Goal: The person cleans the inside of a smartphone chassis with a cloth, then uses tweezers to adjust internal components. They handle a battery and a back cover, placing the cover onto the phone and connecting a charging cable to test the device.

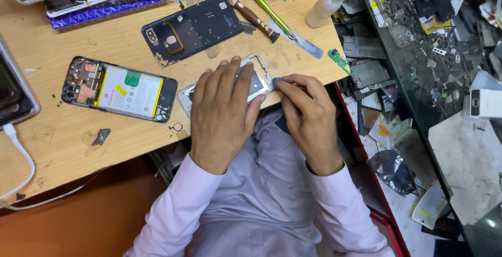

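We see the left hand (222, 113) spread flat on a silver phone frame (256, 79) at the wooden table (57, 142) edge, pinning it; right hand (308, 113) pinches a small blue-grey tool (277, 82) against the frame's right side; opened phone (119, 89) lies left of the frame

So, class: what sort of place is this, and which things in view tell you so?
Probably a phone repair bench: an opened phone with its battery showing, a detached back cover, a screwdriver, and loose parts heaped on the glass counter.
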